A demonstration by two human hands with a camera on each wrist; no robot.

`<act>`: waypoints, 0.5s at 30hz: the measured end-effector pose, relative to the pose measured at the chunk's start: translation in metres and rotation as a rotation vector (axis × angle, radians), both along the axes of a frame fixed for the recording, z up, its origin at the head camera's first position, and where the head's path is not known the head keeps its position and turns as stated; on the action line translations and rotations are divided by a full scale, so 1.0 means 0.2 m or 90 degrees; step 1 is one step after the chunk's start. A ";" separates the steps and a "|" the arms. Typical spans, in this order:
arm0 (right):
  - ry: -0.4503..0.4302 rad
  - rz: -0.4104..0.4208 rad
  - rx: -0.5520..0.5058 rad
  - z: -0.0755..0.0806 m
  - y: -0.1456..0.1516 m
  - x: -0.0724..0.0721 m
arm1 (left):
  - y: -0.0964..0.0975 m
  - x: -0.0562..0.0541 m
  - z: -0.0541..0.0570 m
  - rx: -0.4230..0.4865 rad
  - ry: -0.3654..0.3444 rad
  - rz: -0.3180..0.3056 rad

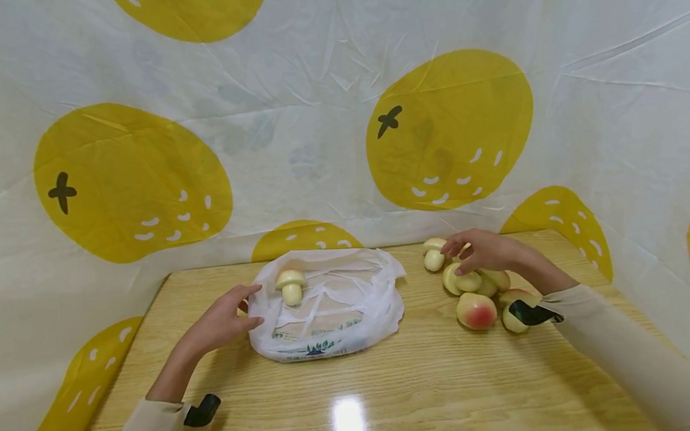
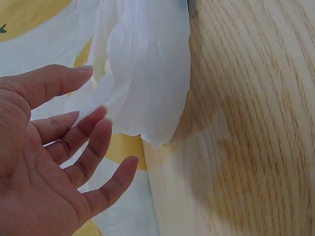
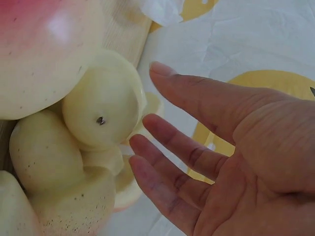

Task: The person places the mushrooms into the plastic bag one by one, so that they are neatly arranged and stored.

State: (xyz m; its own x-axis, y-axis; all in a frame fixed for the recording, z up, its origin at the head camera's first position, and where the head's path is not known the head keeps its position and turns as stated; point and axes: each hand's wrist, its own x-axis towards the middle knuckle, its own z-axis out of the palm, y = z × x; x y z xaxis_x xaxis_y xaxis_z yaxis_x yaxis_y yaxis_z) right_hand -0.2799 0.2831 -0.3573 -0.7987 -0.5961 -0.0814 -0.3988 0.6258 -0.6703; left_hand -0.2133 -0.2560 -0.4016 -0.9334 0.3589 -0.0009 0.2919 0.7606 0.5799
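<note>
A white plastic bag [image 1: 379, 305] lies spread on the table with its mouth toward me, and a toy mushroom [image 1: 291, 290] sits in it. My left hand [image 1: 218, 323] is at the bag's left edge, thumb and fingers apart; whether a fingertip touches the plastic I cannot tell. Over a pile at the right hovers my right hand [image 1: 484, 250], its fingers loosely bent and holding nothing. Nearest to it are a pale mushroom [image 1: 434, 259] and another mushroom [image 1: 460, 281]. A red-cheeked peach [image 1: 476, 311] lies in front of them. The right wrist view shows the fingertips beside a mushroom stem [image 3: 101, 103].
More pale mushrooms and peach-like fruit [image 1: 518, 295] lie under the right wrist, partly hidden by the sleeve. A cloth with yellow fruit shapes [image 1: 306, 152] hangs behind and beside the wooden table [image 1: 436, 386].
</note>
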 end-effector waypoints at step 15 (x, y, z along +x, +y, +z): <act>0.037 -0.033 0.176 0.00 -0.02 0.00 | 0.00 -0.01 0.00 -0.006 0.003 -0.001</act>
